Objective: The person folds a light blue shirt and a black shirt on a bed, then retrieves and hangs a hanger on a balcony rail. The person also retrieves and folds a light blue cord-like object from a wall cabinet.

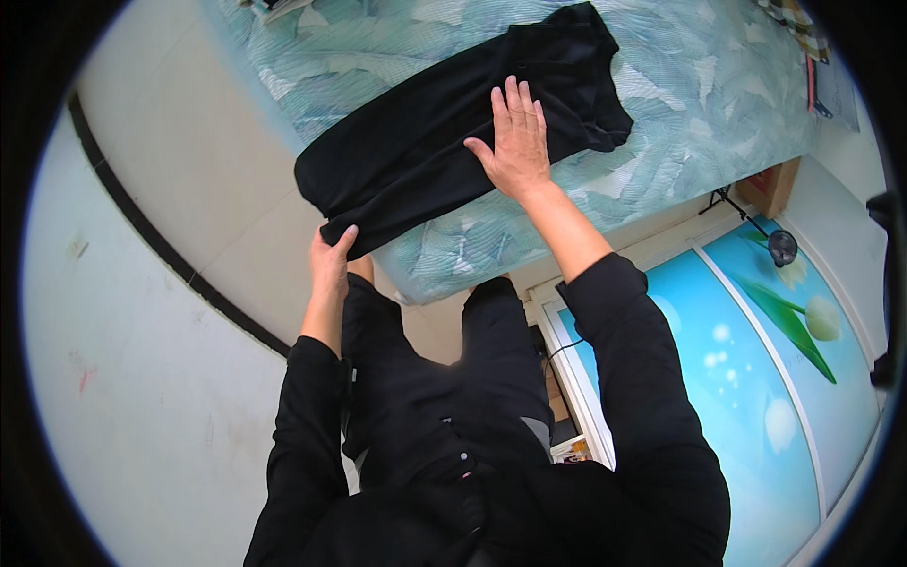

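A black cloth garment (425, 127), folded lengthwise, lies slantwise over the corner of a bed (694, 92) with a blue-green leaf-patterned cover. At its lower left end, my left hand (330, 259) grips the edge, thumb on top and the other fingers hidden beneath the cloth. My right hand (517, 142) rests flat on the garment towards its other end, palm down, thumb spread from the fingers. Part of the garment's left end reaches past the bed's edge.
Sliding doors (708, 354) with a tulip print stand at the right. A small black round-headed device (782, 248) on a thin arm is near the bed's right side. Tiled floor (212, 177) and a pale wall (127, 340) with dark skirting are at the left. Checked cloth (797, 28) lies at upper right.
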Demonstrator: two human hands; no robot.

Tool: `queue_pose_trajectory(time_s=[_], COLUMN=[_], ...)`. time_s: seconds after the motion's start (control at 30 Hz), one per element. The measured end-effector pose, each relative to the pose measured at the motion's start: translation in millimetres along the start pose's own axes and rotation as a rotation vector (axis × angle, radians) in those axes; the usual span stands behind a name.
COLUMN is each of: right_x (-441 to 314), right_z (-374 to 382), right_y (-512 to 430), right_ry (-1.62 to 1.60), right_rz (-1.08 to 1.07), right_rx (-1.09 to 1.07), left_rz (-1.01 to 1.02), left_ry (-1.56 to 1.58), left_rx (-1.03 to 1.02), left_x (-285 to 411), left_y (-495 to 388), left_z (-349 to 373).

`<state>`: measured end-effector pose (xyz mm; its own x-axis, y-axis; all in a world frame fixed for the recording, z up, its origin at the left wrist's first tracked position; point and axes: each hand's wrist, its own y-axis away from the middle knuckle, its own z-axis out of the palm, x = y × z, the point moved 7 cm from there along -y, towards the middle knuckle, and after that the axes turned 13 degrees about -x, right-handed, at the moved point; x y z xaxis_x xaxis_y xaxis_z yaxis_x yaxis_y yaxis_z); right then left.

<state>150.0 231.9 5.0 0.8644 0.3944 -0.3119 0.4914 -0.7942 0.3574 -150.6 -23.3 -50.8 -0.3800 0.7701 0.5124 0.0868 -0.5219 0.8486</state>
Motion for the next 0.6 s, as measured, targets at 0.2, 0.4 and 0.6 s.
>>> queue_pose_trajectory(time_s=[0.2, 0.4, 0.6], right_x=[-111.2, -187.9, -168.2], right_z=[19.5, 50.8, 51.8], right_y=[59.1, 73.0, 64.1], right_ry=[-0.242, -0.352, -0.802], right_rz=[-0.470, -0.367, -0.213], right_rx=[-0.278, 0.025, 0.078], left_rz=[0.039, 0.152, -0.188], left_ry=[0.205, 0.308, 0.614], left_rx=[0.005, -0.086, -0.111], left_x=[23.0, 64.6, 58.5], left_y=[23.5, 48.9, 8.6], left_z=[12.3, 51.8, 39.5])
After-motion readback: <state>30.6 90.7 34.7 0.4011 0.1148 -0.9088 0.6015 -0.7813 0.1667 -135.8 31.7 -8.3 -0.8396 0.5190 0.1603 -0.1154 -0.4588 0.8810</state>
